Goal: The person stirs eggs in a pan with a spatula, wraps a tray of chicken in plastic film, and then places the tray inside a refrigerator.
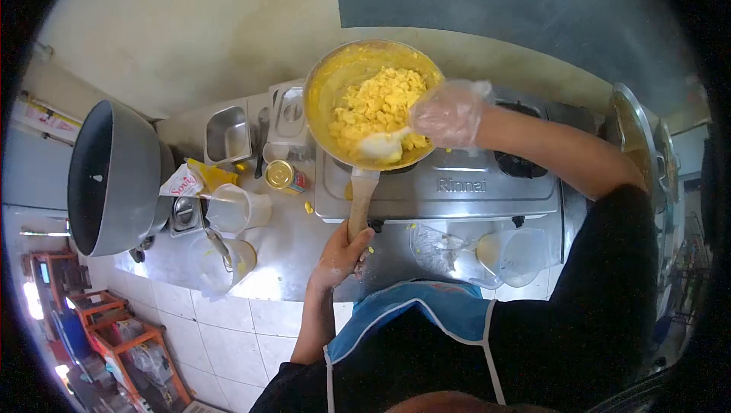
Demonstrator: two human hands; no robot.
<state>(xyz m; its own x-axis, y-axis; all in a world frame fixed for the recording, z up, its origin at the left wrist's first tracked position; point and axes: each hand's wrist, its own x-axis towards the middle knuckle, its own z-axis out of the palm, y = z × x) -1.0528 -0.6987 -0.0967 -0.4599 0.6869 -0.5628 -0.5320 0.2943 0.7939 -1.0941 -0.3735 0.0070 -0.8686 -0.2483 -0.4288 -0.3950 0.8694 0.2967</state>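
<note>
Holding one pan (320, 97), left hand (340, 258); one spatula (383, 146), right hand (448, 114)

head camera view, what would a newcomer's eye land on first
Likely the bright yellow egg-like curds, heaped in the pan at upper centre, with the plastic-gloved right hand over its right side and the left hand gripping its handle below. Next, perhaps the large grey vessel at far left.

Blue apron (457, 310), seemingly plastic glove (451, 114).
</note>
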